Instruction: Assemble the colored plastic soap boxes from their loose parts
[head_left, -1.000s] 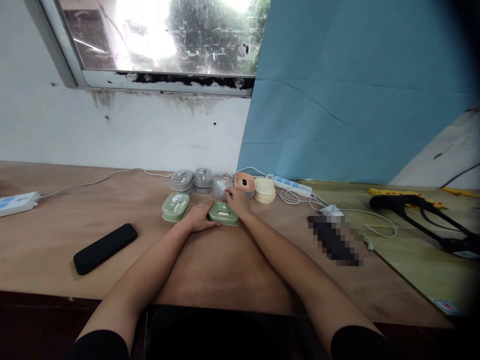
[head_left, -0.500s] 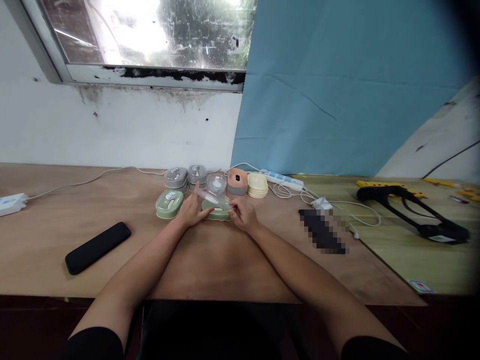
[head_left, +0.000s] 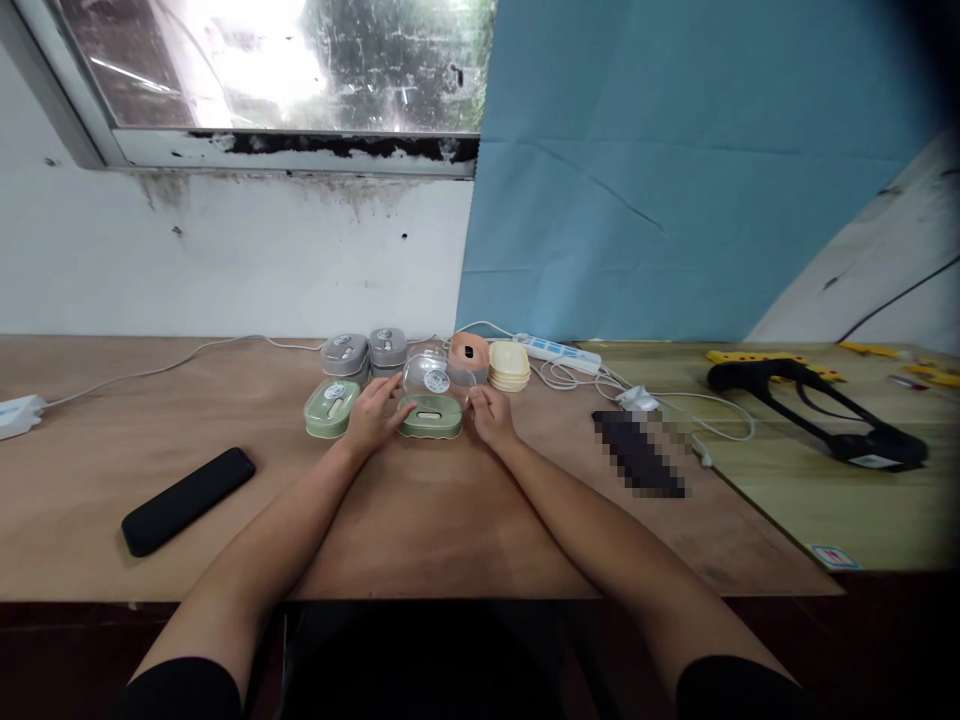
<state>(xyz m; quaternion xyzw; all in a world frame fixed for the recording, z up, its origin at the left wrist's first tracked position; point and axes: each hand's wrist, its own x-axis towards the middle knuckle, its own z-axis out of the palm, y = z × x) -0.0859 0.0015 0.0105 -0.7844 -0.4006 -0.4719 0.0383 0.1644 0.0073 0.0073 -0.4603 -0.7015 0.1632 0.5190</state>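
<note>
A clear plastic lid with a round sticker [head_left: 436, 381] is tilted up over a green soap-box-like container [head_left: 430, 418]. My left hand [head_left: 375, 413] has its fingers at the lid's left edge, the thumb reaching over the green container. At the right edge, my right hand [head_left: 491, 414] pinches the lid between thumb and fingers. A second green container [head_left: 331, 409], with a clear cover and sticker, sits left of my left hand. Behind the lid is more clear plastic, hard to separate from it.
Grey containers [head_left: 346, 354] stand in stacks at the back. To the right are an orange-topped container [head_left: 469, 352] and a pile of cream trays [head_left: 509, 366]. A power strip [head_left: 561, 353] with cables lies behind. A black case [head_left: 189, 500] rests at left, a black frame [head_left: 817, 415] at right.
The clear lid has turned from a slanted, edge-on pose to facing me, with its sticker showing. My right hand has moved to its right edge. The view has shifted slightly.
</note>
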